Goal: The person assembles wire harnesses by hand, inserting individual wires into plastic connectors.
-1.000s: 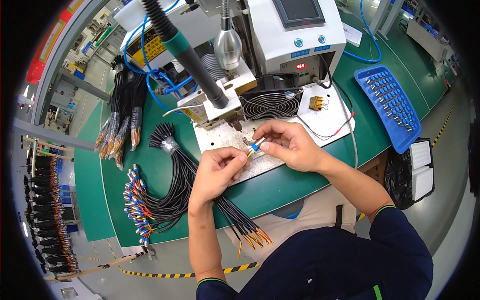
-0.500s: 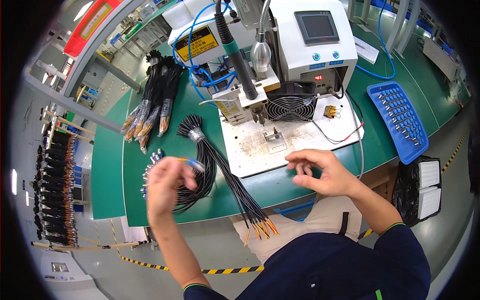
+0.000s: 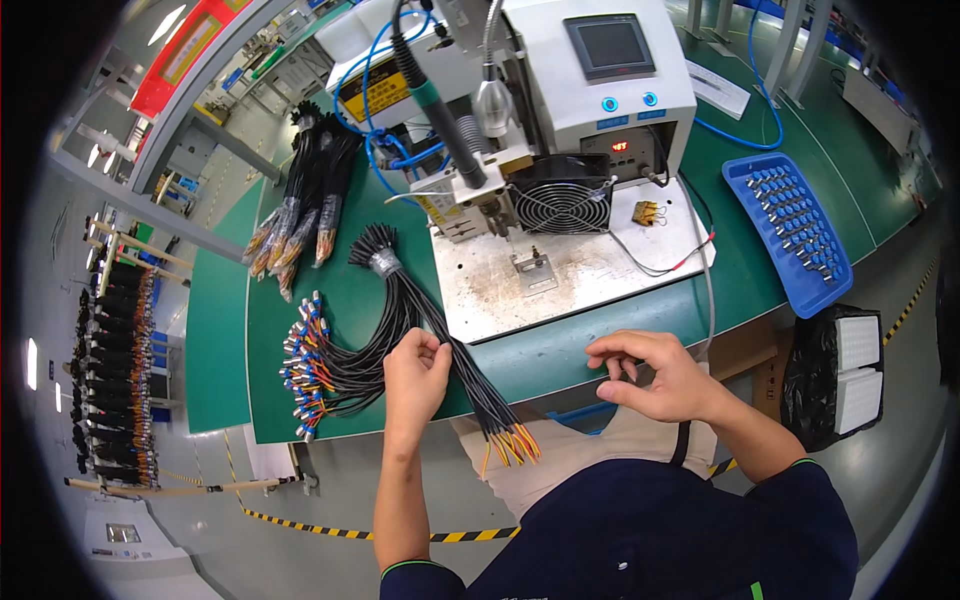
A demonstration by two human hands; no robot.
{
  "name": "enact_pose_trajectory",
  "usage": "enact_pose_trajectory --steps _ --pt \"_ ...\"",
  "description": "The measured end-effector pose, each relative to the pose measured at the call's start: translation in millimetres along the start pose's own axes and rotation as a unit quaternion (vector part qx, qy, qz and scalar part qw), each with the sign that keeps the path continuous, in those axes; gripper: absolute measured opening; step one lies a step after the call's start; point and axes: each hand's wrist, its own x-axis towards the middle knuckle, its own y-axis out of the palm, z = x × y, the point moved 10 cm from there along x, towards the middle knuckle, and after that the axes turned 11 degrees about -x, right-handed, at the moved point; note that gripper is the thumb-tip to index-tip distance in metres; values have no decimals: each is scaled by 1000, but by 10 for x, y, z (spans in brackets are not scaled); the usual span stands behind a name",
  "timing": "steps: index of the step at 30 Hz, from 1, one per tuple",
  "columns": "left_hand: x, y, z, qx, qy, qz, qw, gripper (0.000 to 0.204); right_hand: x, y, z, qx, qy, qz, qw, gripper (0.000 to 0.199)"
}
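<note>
1. I see the black cables [image 3: 468,375] on the table [image 3: 560,362], beside the white plate [image 3: 475,290], their coloured wire ends [image 3: 515,443] hanging past the near edge.
2. My left hand's [image 3: 415,380] fingers curl against them; whether they pinch a strand, I cannot tell. My right hand's [image 3: 655,378] fingers are loosely spread, holding nothing.
3. I judge them light, bendy, smooth; I'd grip the black jacket, sparing thin wires.
</note>
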Motion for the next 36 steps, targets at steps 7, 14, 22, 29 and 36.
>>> enact_pose_trajectory --steps 7,14,22,29,36 --pt "52 63 -251 -103 30 68 992 14 -439 -572 -183 -40 58 -83 994 40" --pt "-293 162 -1028 -6 220 108 969 25 -1618 -2097 -642 -211 163 -424 866 16" --pt "-549 848 -1909 202 391 181 880 23 -2416 -3264 -971 -545 363 -474 589 31" --pt "-313 1485 -1876 46 263 352 897 13 -2515 -3526 -1196 -549 450 -450 542 40" --pt "-7 1403 -1121 -211 1 345 914 22 -1819 -2969 -699 -428 295 -509 686 22"
